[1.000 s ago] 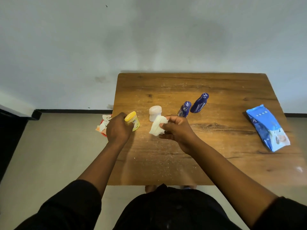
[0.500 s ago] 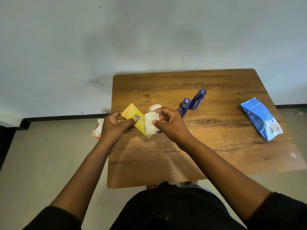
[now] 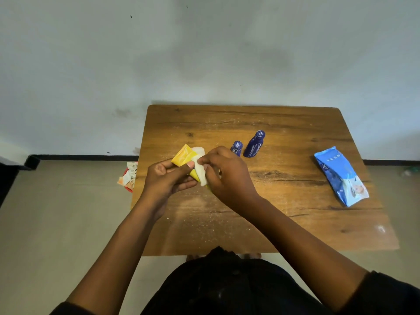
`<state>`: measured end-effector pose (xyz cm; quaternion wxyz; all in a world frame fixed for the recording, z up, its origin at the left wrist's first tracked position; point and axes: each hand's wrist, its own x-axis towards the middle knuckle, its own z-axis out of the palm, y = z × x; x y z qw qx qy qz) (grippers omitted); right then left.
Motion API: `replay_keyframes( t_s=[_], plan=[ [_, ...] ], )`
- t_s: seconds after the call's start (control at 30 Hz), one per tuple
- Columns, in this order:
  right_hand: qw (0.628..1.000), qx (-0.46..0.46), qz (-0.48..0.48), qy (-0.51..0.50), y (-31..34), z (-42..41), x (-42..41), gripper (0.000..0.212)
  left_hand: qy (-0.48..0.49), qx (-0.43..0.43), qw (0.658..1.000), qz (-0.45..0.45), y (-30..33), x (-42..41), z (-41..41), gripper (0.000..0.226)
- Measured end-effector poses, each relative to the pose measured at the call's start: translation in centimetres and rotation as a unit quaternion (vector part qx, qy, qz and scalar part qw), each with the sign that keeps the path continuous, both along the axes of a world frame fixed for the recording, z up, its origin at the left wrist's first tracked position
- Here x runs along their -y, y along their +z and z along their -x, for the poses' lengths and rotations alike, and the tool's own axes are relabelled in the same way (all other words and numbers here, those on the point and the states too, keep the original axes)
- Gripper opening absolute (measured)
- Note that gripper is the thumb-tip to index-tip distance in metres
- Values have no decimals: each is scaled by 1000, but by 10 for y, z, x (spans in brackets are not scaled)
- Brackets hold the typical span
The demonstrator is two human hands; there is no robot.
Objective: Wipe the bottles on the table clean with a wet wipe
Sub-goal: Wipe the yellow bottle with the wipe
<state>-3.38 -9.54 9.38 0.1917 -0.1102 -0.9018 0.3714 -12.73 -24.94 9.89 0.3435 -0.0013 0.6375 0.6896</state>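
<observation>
Holding the yellow bottle (image 3: 184,155) tilted above the tabletop (image 3: 284,201), the left hand (image 3: 167,178) grips it steady so the right hand (image 3: 223,172) can press the pinched wet wipe (image 3: 201,170) along its side. Two blue bottles (image 3: 254,144) stand just beyond, likely awaiting wiping.

Glossy plastic blue bottle (image 3: 254,144) on a grainy, matt wooden table (image 3: 284,201).

Four bottles (image 3: 254,144); one wipe pack (image 3: 341,176)
</observation>
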Motion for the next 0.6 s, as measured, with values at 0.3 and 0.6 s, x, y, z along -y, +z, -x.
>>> replay_keyframes(
  t_s=[0.3,0.6],
  plan=[
    [991,-27,-129,34,1,-35,-34,15,86,8,996,-19,6,-44,-41,17],
    [997,13,-69,-30,-10,-76,-71,18,130,0,991,-22,14,-53,-52,22]
  ],
)
